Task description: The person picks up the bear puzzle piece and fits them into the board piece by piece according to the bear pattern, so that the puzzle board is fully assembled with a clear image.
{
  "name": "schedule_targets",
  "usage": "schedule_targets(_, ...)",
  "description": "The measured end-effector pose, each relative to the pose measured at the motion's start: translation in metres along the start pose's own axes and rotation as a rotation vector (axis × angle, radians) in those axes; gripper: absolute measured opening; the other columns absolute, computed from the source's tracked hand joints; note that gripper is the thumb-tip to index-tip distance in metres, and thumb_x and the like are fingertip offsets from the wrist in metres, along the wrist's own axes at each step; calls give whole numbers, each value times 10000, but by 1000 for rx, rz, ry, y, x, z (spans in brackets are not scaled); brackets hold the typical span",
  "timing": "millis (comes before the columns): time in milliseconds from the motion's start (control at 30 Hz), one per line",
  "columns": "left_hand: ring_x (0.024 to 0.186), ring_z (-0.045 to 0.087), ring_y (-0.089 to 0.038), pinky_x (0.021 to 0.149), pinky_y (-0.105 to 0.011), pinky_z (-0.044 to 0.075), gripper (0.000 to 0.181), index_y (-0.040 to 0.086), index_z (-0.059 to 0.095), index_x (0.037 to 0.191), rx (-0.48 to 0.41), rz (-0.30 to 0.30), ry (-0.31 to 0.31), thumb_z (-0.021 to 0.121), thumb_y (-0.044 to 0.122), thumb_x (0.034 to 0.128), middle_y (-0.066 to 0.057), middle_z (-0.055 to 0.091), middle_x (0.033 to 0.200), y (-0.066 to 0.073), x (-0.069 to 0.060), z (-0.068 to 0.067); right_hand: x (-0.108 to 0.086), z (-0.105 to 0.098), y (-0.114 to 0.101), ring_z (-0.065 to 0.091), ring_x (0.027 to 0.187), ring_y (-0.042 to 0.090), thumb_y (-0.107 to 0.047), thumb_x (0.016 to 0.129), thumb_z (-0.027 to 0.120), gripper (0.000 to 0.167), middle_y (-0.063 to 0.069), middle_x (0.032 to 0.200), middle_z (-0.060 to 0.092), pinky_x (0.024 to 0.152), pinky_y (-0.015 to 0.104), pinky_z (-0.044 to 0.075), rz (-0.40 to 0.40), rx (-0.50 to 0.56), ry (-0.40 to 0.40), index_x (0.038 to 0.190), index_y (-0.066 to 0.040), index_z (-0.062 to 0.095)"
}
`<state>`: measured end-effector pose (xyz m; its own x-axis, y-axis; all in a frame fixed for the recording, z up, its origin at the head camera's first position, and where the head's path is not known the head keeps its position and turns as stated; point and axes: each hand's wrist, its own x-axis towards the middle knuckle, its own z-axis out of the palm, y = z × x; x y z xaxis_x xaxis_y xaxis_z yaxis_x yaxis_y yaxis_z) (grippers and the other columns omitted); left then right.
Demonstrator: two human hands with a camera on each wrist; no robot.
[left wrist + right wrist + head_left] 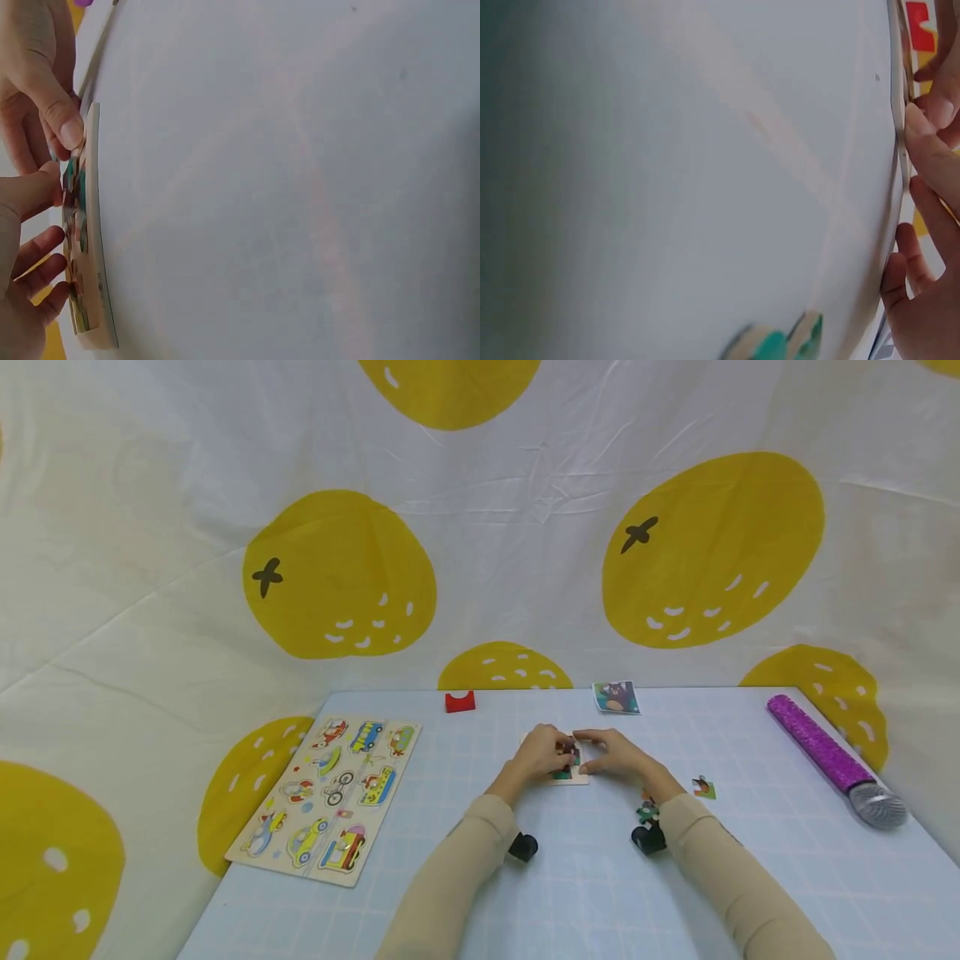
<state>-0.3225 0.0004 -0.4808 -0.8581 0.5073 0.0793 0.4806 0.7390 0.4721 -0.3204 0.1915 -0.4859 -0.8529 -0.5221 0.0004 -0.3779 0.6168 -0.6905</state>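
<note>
A wooden puzzle board (573, 780) (96, 277) with dark, green and brown pieces lies between the hands. My left hand (542, 752) (26, 300) reaches over its left part; thumb and forefinger are close together at the pieces, the other fingers spread. Whether a piece is between them cannot be made out. At the board's right side is my right hand (618, 755) (930, 300), fingers extended and apart, its thumb touching the edge. Near the right forearm lie loose puzzle pieces (647, 812) (806, 337), partly hidden by the sleeve. Another piece (704, 787) lies farther right.
A wooden vehicle puzzle (337, 793) lies at the left. Along the back edge are a red block (460, 702) and a picture card (617, 697). A purple glittery microphone (821, 743) is at the right. A white curtain with yellow fruit shapes hangs behind.
</note>
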Motion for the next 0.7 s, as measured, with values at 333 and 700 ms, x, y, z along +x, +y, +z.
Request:
schedule_targets(333, 733, 463, -85, 638, -200, 370, 265, 121, 726, 999, 84, 9, 51, 749, 297, 802, 46, 577, 771, -3, -5, 13, -2, 1, 1, 396, 1245, 480, -205, 779, 772, 695, 262, 1375, 446, 997, 608, 331, 21, 1, -5, 1350, 40, 461)
schedule_targets(700, 604, 473, -48, 549, -151, 390, 100, 75, 662, 825, -70, 56, 70, 743, 108, 776, 39, 565, 663, -4, -8, 11, -2, 1, -1, 371, 1270, 475, -185, 797, 756, 681, 277, 1367, 447, 1013, 607, 313, 10, 19, -8, 1352, 60, 447)
